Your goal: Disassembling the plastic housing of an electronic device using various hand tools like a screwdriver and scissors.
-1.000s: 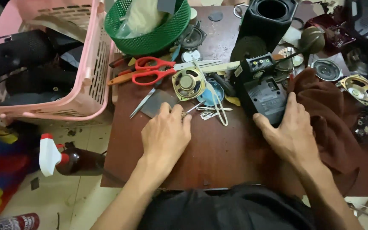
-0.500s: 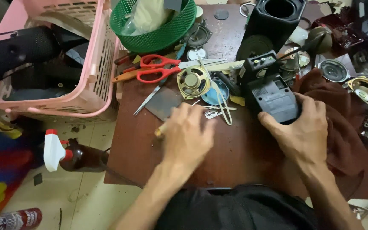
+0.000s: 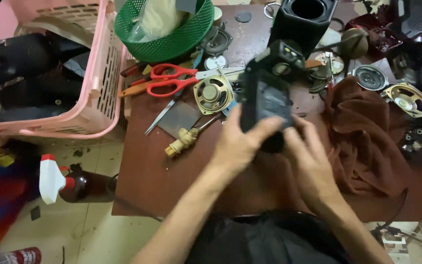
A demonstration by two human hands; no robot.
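Note:
Both hands hold a black electronic unit [image 3: 269, 93] lifted over the middle of the brown table [image 3: 162, 181]. My left hand [image 3: 242, 144] grips its lower left side, fingers wrapped onto its face. My right hand [image 3: 308, 156] supports it from below and to the right. A small round speaker [image 3: 212, 93] lies just left of the unit. A pale-handled screwdriver [image 3: 187, 138] lies on the table to the left of my left hand, beside a grey flat plate [image 3: 179, 117].
Red-handled scissors [image 3: 172, 79] and a green mesh basket [image 3: 164, 27] sit at the back left. A pink basket [image 3: 94, 73] hangs off the left edge. A brown cloth [image 3: 367, 137], loose speakers [image 3: 409, 99] and a black speaker box [image 3: 306, 17] crowd the right and back. A spray bottle [image 3: 69, 183] stands on the floor.
My left hand left the tabletop and joined my right hand on the black unit. The unit has been lifted and turned upright. The screwdriver, earlier under my left hand, now lies uncovered.

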